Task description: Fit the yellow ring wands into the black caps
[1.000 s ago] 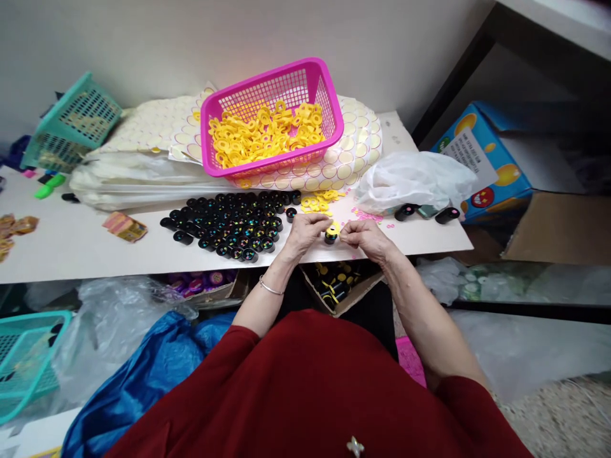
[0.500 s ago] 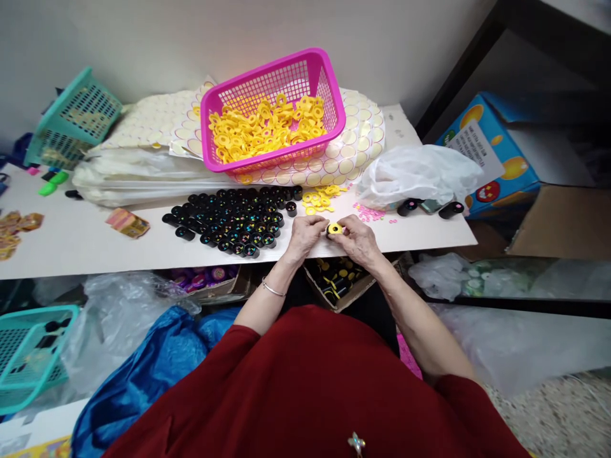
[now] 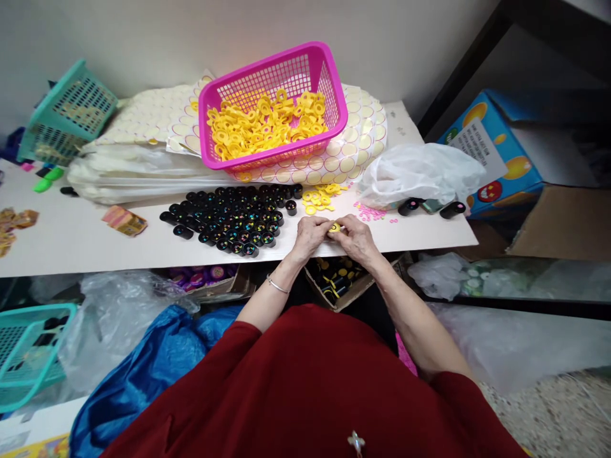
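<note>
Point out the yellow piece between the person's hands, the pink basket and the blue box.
Yellow piece (image 3: 335,227): head view, on its upward-facing top.
Pink basket (image 3: 203,127): head view, on its left rim.
Blue box (image 3: 499,152): head view, on its printed side.

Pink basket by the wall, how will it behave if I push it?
The basket looks stiff, its mesh walls holding their shape. It may tip, resting on uneven patterned sheeting. The loose yellow rings inside could slide.
</note>
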### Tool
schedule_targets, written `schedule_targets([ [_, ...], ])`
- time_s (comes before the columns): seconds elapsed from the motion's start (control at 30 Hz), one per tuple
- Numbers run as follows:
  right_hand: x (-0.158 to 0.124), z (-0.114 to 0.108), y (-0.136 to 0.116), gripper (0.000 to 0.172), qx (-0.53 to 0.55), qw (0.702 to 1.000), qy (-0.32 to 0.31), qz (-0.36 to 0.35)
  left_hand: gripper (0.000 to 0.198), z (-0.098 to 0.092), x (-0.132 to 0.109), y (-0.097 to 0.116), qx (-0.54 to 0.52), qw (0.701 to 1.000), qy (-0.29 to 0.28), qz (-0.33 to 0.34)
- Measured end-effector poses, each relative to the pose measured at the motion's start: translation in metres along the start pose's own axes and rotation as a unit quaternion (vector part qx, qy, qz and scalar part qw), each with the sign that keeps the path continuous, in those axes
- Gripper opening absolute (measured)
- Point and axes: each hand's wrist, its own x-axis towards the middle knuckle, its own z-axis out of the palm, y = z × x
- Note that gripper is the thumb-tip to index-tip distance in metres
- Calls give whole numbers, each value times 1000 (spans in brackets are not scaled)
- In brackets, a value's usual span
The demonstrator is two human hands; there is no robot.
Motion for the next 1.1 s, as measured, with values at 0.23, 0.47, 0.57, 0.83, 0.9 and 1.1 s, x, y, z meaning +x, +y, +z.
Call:
schedule_targets([
  [0.23, 2, 14, -2, 28, 219, 962, 77, 141, 20, 7, -2, 3, -69, 997, 40, -18],
  [0.47, 10, 23, 1, 21, 372, 886, 83, 265, 20, 17, 2, 4, -168, 975, 52, -136],
  [0.57, 12, 24, 2, 18, 373, 884, 94, 266, 24, 18, 4, 5, -176, 974, 48, -134],
  [0.83, 7, 22, -11, 18, 312, 915, 99, 237, 36, 3, -10, -5, -171, 983, -59, -13],
  [0.9, 6, 21, -11, 20, 318, 915, 99, 229, 46, 0, -11, -10, -161, 982, -99, 12],
  [1.1, -4, 16, -11, 31, 337, 910, 137, 197, 44, 10, -12, -12, -72, 991, -85, 69],
])
